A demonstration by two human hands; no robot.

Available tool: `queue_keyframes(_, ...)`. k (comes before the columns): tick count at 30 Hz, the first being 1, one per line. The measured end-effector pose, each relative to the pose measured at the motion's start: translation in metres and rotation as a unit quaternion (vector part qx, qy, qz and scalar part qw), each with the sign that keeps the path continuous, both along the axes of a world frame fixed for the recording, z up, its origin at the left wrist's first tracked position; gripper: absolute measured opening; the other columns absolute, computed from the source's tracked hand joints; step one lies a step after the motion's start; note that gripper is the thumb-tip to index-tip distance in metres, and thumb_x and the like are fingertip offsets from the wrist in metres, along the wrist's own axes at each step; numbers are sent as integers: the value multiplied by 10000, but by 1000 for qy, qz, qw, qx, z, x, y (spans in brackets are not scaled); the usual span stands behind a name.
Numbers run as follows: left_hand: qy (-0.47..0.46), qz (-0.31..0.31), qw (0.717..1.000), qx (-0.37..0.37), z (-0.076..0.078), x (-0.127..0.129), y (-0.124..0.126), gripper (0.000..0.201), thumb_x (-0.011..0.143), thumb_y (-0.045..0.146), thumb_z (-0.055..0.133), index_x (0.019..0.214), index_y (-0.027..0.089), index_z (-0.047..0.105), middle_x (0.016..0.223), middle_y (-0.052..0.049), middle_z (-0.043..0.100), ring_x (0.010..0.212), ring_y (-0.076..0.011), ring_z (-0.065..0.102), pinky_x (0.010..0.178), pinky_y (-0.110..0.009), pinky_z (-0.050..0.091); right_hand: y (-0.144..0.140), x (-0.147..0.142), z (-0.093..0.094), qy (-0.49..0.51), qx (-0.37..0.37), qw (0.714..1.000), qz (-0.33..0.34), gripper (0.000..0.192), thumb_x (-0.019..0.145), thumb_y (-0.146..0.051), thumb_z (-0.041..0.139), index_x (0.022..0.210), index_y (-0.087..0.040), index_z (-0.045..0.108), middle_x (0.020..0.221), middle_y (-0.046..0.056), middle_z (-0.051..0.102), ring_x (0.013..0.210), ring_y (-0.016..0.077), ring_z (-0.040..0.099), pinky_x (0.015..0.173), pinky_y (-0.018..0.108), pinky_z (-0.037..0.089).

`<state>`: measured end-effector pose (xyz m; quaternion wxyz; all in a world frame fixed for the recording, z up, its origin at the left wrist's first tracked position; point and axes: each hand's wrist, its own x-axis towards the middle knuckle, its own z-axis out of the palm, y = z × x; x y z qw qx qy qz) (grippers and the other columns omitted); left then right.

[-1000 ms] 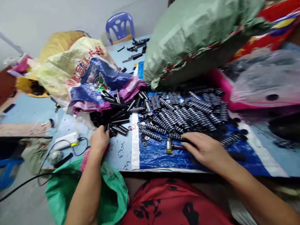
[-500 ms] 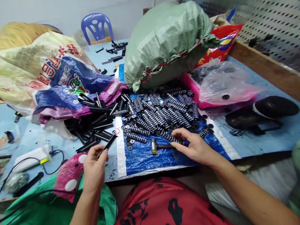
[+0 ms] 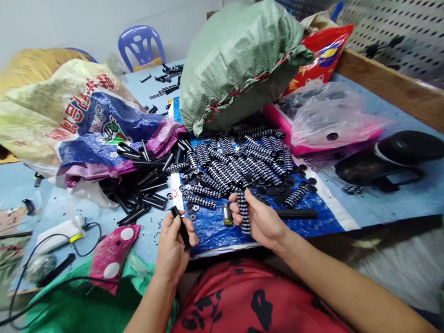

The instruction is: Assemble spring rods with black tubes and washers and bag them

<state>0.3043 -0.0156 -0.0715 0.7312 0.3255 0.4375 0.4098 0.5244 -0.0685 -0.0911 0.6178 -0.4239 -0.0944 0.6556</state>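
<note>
I'm looking at a pale blue table [image 3: 76,202] under a plain wall, with a perforated panel [image 3: 414,30] off beyond the right of the blue sheet [image 3: 210,239] spread on it. Behind the sheet stands a purple chair [image 3: 142,45]; a stuffed green sack [image 3: 240,67] leans over the sheet's back.

Half a second ago the left hand [image 3: 174,249] was out to the left of the sheet; now it has come to the sheet's near left corner, fingers closed round a black tube [image 3: 181,229]. The right hand [image 3: 263,218], then reaching down by the hammer [image 3: 227,213], now has a ridged roll [image 3: 243,209] raised above the sheet's front, fingers curled snugly about it.

The roll is banded black and white, like the heap of rolls [image 3: 240,165] on the sheet. Smooth, shiny tubes [image 3: 145,192] spill left of it from a glossy printed sack [image 3: 90,113]. Small flat discs [image 3: 186,187] lie scattered along the sheet's left side.
</note>
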Motion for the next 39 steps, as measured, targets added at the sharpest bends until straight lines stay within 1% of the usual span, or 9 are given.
queue_keyframes(5, 130, -72, 984, 94, -9, 12, -17, 392, 959, 548, 630, 1053, 181, 530, 779, 10, 653, 466, -58, 490, 487, -192, 364, -9, -15, 0, -10, 10, 1000, 15, 661, 796, -750, 727, 1130, -186, 639, 612, -66, 442, 432, 45, 320, 439, 188, 236)
queue_keyframes(8, 160, -95, 972, 143, -8, 28, -24, 378, 940, 523, 667, 948, 155, 581, 793, -7, 644, 528, -61, 501, 545, -214, 416, -9, -27, 0, -15, 32, 999, -40, 571, 817, -701, 733, 1054, -184, 675, 662, -30, 519, 505, 70, 441, 486, 202, 356)
queue_keyframes(13, 178, -132, 948, 227, -9, 54, -28, 312, 798, 364, 829, 993, 148, 715, 884, -28, 664, 794, -127, 564, 753, -251, 477, -7, -41, -3, -130, 96, 986, -30, 455, 965, -617, 590, 1098, -202, 721, 1194, 86, 695, 1103, 209, 657, 1017, 349, 523)
queue_keyframes(15, 171, -135, 956, 195, -11, 51, -28, 298, 836, 388, 793, 973, 134, 718, 849, -30, 647, 750, -120, 530, 709, -251, 460, -11, -33, -8, -275, 174, 945, 9, 533, 994, -591, 579, 1392, -239, 618, 1497, 107, 547, 1402, 253, 514, 1179, 401, 426)
queue_keyframes(18, 138, -143, 974, 113, -11, 37, -29, 362, 819, 421, 818, 1007, 131, 712, 910, -49, 663, 783, -137, 553, 733, -268, 480, -20, -14, -16, -537, 335, 773, 44, 1082, 823, -568, 805, 1675, -275, 205, 1725, 149, 143, 1599, 332, 176, 1254, 503, 337)
queue_keyframes(21, 130, -153, 975, 91, -9, 28, -29, 411, 784, 445, 851, 1019, 138, 710, 931, -49, 663, 809, -142, 562, 766, -272, 489, -24, -3, -16, -644, 420, 636, 62, 1088, 853, -439, 810, 1685, -198, 151, 1672, 221, 261, 1565, 323, 289, 1235, 500, 382)
queue_keyframes(28, 178, -76, 976, 103, -6, 33, -36, 658, 928, 771, 503, 925, 136, 675, 733, -34, 588, 630, -115, 483, 593, -253, 415, -28, -11, -10, -700, 429, 570, 25, 1061, 854, -523, 786, 1656, -98, 238, 1490, 258, 506, 1439, 320, 495, 1169, 445, 488)
queue_keyframes(34, 34, -80, 995, 39, -11, 31, -41, 380, 918, 521, 717, 1090, 183, 736, 1042, -52, 709, 991, -165, 626, 945, -291, 501, -29, -19, -9, -729, 429, 532, -20, 1008, 872, -492, 777, 1637, -63, 280, 1429, 268, 557, 1381, 318, 556, 1142, 424, 517)
queue_keyframes(39, 23, -120, 992, -41, -10, 22, -36, 410, 820, 462, 831, 1047, 136, 732, 912, -73, 717, 781, -139, 645, 744, -258, 514, -29, -21, -13, -727, 435, 531, 6, 1013, 882, -525, 757, 1653, -97, 257, 1434, 251, 566, 1372, 322, 563, 1124, 441, 528)
